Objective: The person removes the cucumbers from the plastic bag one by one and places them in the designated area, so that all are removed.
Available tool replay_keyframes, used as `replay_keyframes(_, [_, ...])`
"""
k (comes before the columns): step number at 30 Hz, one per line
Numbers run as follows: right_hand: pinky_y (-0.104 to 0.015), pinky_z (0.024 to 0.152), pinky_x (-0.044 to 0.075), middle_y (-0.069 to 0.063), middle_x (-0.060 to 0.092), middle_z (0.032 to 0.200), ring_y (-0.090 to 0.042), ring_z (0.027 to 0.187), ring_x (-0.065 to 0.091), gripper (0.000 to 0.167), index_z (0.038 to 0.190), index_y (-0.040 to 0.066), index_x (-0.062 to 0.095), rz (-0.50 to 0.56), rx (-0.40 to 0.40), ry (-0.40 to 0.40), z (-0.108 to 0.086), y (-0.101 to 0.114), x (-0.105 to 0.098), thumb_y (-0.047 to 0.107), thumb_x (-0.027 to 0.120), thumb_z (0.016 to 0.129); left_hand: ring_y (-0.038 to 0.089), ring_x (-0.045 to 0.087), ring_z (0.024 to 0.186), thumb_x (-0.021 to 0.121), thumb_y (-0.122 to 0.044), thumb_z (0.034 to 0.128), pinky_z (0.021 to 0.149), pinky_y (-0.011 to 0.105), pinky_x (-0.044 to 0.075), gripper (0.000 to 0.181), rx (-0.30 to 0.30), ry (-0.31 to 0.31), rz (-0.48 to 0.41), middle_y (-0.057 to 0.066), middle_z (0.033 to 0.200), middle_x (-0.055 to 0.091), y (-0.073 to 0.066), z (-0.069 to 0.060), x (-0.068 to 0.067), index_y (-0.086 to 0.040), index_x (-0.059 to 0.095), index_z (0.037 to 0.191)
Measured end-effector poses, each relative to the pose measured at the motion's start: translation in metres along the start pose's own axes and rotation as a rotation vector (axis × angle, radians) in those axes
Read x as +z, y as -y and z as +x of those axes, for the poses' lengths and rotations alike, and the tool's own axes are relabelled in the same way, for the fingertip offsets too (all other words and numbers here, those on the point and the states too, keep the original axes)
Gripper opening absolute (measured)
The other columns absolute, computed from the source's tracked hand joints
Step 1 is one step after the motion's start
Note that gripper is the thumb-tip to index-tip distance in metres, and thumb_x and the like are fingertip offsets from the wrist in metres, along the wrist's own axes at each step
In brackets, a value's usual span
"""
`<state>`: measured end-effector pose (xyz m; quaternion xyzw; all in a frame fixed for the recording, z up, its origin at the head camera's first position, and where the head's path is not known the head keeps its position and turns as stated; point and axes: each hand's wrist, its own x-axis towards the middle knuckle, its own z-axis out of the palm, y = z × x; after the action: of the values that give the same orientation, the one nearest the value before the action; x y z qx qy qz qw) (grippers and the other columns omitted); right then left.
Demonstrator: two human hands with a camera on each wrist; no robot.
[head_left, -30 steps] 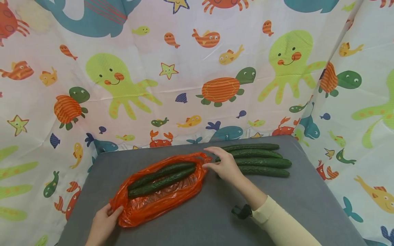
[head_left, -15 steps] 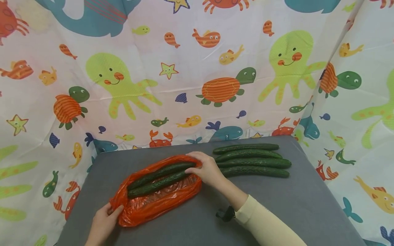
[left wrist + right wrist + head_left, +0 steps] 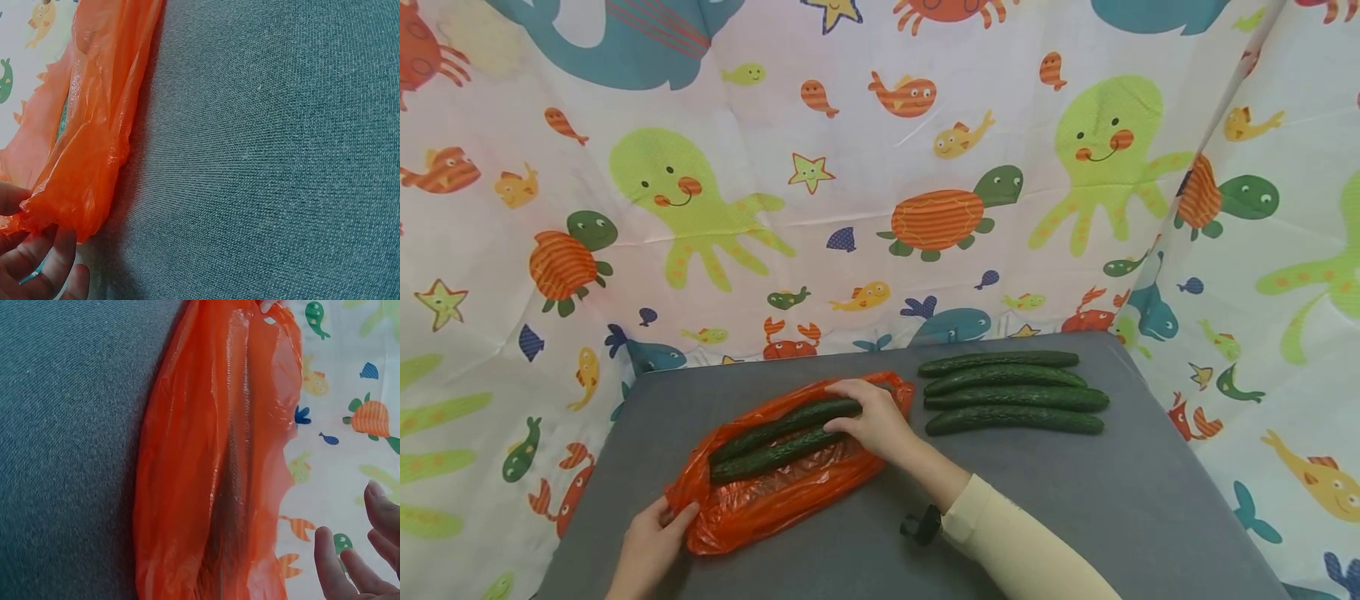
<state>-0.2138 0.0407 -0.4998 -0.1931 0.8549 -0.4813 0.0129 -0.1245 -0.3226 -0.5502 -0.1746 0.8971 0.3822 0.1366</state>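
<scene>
An orange plastic bag [image 3: 790,508] lies slantwise on the grey table, its upper side gaping. Two dark green cucumbers rest side by side inside, the rear cucumber [image 3: 775,427] and the front cucumber [image 3: 767,458]. My left hand [image 3: 651,537] pinches the bag's near left corner; the left wrist view shows the gathered orange film [image 3: 75,206] between thumb and fingers. My right hand [image 3: 876,425] hovers over the cucumbers' right ends and hides them. Its thumb and fingers are spread apart, and in the right wrist view the fingers [image 3: 334,562] have nothing between them.
Several more cucumbers [image 3: 1015,419] lie in a row at the table's back right. A curtain [image 3: 850,167] printed with sea animals stands behind and beside the grey table [image 3: 1037,500]. A small black device [image 3: 921,525] is on my right wrist.
My right hand has moved left, from the bag's right end to above the two cucumbers, uncovering the left ends of the row. My left hand keeps its grip on the corner.
</scene>
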Motion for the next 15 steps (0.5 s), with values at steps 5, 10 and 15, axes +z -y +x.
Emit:
replay_keyframes(5, [-0.043, 0.102, 0.049, 0.001, 0.062, 0.140, -0.020, 0.128, 0.058, 0.051, 0.134, 0.020, 0.066, 0.017, 0.007, 0.007, 0.002, -0.004, 0.007, 0.025, 0.081, 0.086, 0.022, 0.069, 0.095, 0.058, -0.057, 0.0979, 0.071, 0.035, 0.052, 0.075, 0.004, -0.003, 0.006, 0.019, 0.110, 0.074, 0.001, 0.000, 0.000, 0.008, 0.055, 0.135])
replay_keyframes(10, [-0.044, 0.104, 0.048, -0.001, 0.063, 0.140, -0.021, 0.130, 0.058, 0.049, 0.131, 0.021, 0.068, 0.009, 0.030, 0.023, 0.004, -0.010, 0.016, 0.025, 0.082, 0.085, 0.025, 0.069, 0.097, 0.057, -0.059, 0.0972, 0.072, 0.037, 0.053, 0.077, 0.010, 0.001, 0.012, 0.019, 0.110, 0.074, 0.001, 0.000, 0.000, 0.008, 0.055, 0.136])
replay_keyframes(15, [-0.046, 0.107, 0.045, -0.005, 0.063, 0.141, -0.024, 0.132, 0.056, 0.048, 0.130, 0.018, 0.070, -0.009, 0.042, 0.040, 0.007, -0.017, 0.027, 0.023, 0.084, 0.084, 0.025, 0.069, 0.097, 0.057, -0.058, 0.0974, 0.070, 0.036, 0.052, 0.077, -0.001, 0.007, 0.010, 0.020, 0.111, 0.074, 0.002, 0.001, 0.001, 0.007, 0.055, 0.137])
